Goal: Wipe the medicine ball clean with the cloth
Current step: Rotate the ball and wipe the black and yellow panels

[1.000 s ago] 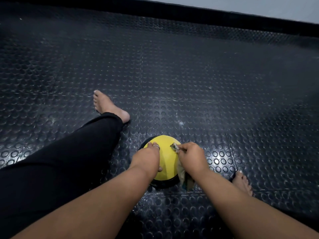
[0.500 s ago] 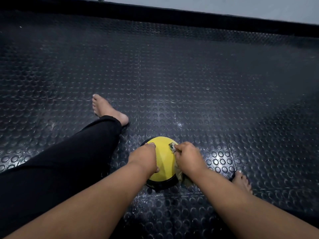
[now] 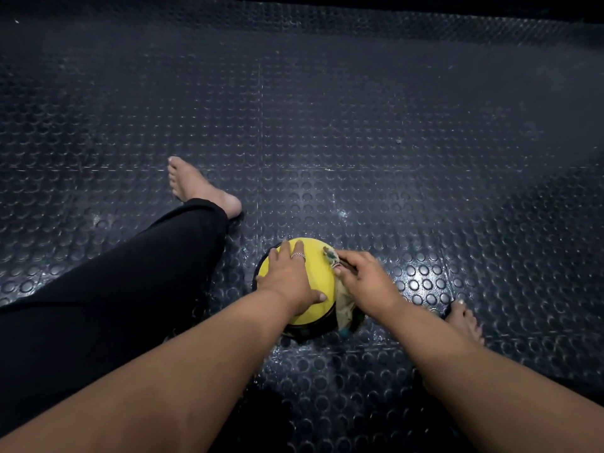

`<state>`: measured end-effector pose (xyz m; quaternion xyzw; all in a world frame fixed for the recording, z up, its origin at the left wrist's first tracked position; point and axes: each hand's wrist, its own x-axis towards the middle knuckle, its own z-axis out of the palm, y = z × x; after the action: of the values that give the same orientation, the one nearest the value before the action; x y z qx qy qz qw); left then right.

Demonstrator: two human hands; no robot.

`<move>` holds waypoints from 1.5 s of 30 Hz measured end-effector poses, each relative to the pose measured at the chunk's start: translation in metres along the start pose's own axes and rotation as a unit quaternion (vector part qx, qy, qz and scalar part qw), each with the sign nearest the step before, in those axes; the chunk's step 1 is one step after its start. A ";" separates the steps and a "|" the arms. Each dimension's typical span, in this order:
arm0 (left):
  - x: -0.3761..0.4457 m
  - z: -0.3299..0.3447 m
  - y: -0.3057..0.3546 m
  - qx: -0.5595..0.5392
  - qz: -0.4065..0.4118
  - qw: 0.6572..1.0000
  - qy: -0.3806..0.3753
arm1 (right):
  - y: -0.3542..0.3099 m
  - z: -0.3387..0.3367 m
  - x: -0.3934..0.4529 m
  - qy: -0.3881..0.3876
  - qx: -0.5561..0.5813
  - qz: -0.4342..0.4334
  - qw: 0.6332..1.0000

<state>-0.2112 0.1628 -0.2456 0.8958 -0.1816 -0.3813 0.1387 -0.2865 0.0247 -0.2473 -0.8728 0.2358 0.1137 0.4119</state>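
Changes relative to the medicine ball (image 3: 318,273). The left hand (image 3: 289,282), earlier cupped over the ball's left side with curled fingers, flattened and spread; its fingers reached further across the yellow top toward the far edge, and the ring became visible. The right hand (image 3: 366,282), gripping the cloth (image 3: 343,308), shifted slightly rightward along the ball's right side, exposing more of the yellow top between the two hands. More of the cloth hung down the ball's near-right side than half a second before.
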 end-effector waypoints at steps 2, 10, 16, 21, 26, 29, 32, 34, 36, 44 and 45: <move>0.003 0.007 0.003 -0.002 0.000 1.000 -0.019 | 0.005 0.001 0.003 0.012 0.046 0.026 0.999; 0.017 -0.007 0.002 0.003 -0.019 1.000 -0.022 | -0.008 0.018 -0.017 0.085 0.022 -0.047 0.995; 0.019 -0.005 -0.003 -0.025 -0.021 0.999 -0.011 | -0.009 0.023 -0.002 0.121 0.031 -0.003 0.992; 0.021 0.000 0.005 -0.051 -0.040 0.998 0.004 | -0.011 0.018 0.021 0.141 0.061 0.079 0.985; 0.017 0.002 0.003 -0.061 -0.044 0.997 0.008 | -0.014 0.005 0.038 0.102 0.015 0.122 0.987; 0.015 0.005 0.000 -0.071 -0.045 0.996 0.007 | -0.020 0.013 0.016 0.104 -0.019 0.071 0.992; 0.013 0.007 0.001 -0.068 -0.041 0.997 0.014 | -0.022 0.018 -0.008 0.099 -0.020 0.033 0.994; 0.013 0.005 0.003 -0.062 -0.041 0.997 0.016 | -0.020 0.016 -0.007 0.094 -0.013 0.038 0.995; 0.011 0.003 0.004 -0.054 -0.039 0.998 0.012 | -0.017 0.013 0.003 0.099 -0.017 0.058 0.993; 0.016 -0.004 -0.003 -0.079 -0.031 0.996 0.002 | -0.019 0.001 0.048 0.067 -0.056 0.131 0.988; 0.018 -0.007 -0.004 -0.086 -0.031 0.996 0.003 | -0.021 0.002 0.043 0.074 -0.057 0.111 0.989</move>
<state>-0.1928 0.1595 -0.2540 0.8868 -0.1201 -0.3972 0.2036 -0.2390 0.0246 -0.2515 -0.8692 0.3546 0.1067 0.3278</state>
